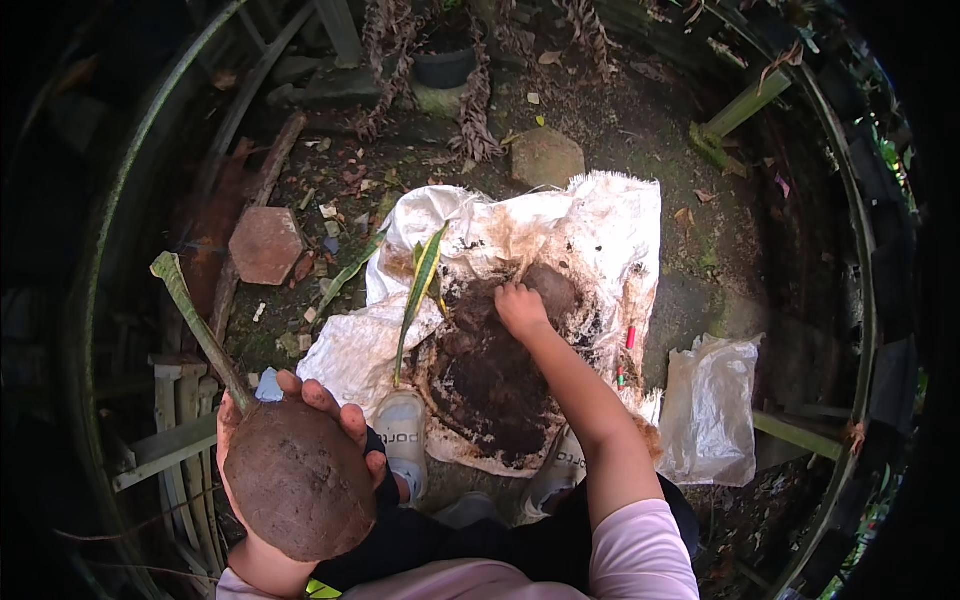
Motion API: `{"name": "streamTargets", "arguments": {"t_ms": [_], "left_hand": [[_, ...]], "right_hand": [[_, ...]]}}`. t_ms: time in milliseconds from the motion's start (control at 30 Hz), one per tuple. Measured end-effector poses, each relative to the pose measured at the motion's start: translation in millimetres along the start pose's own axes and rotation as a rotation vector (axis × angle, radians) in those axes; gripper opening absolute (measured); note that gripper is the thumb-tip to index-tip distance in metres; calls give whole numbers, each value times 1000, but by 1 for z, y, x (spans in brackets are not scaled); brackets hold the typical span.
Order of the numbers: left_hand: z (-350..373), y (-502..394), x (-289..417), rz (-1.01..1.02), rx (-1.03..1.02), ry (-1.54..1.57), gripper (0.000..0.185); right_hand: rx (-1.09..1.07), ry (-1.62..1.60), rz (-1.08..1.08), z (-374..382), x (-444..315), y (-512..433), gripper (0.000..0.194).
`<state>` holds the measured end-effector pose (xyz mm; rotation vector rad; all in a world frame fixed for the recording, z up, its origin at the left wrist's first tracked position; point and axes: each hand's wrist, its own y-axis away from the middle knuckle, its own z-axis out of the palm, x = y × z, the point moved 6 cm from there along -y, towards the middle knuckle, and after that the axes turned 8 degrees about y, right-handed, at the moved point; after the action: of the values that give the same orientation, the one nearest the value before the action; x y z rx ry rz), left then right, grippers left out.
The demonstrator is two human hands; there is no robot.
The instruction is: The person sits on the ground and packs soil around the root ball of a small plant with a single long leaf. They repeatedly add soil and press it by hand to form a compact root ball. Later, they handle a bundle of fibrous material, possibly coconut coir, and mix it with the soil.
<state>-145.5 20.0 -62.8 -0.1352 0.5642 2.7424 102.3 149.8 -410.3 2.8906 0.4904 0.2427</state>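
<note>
My left hand [321,396] cradles a large brown ball of packed soil [300,480] at the lower left, its fingers curled around the far side. A thick green leaf cutting [202,330] stands out of the top of that ball. Dark loose soil [487,382] is spread over a stained white woven sack [615,217] on the ground. On this soil rests my right hand [521,309], fingertips down and hidden from view. Beside it lies a second rounded lump of soil [553,289]. A yellow-edged snake plant leaf [420,300] lies on the sack's left part.
Right of the sack lies a clear plastic bag [712,412]. A small red object [631,337] is on the sack's right side. Hexagonal pavers [266,246] sit left and behind, near a black plant pot [444,69]. My sandals [400,435] touch the near edge.
</note>
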Motion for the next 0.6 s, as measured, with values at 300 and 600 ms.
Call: {"name": "streamTargets", "arguments": {"t_ms": [300, 600], "left_hand": [[10, -1, -11, -58, -144, -227, 50], [15, 3, -21, -29, -156, -203, 48]], "right_hand": [[-177, -318, 15, -70, 21, 29, 57], [-403, -638, 120, -74, 20, 46, 84]]}}
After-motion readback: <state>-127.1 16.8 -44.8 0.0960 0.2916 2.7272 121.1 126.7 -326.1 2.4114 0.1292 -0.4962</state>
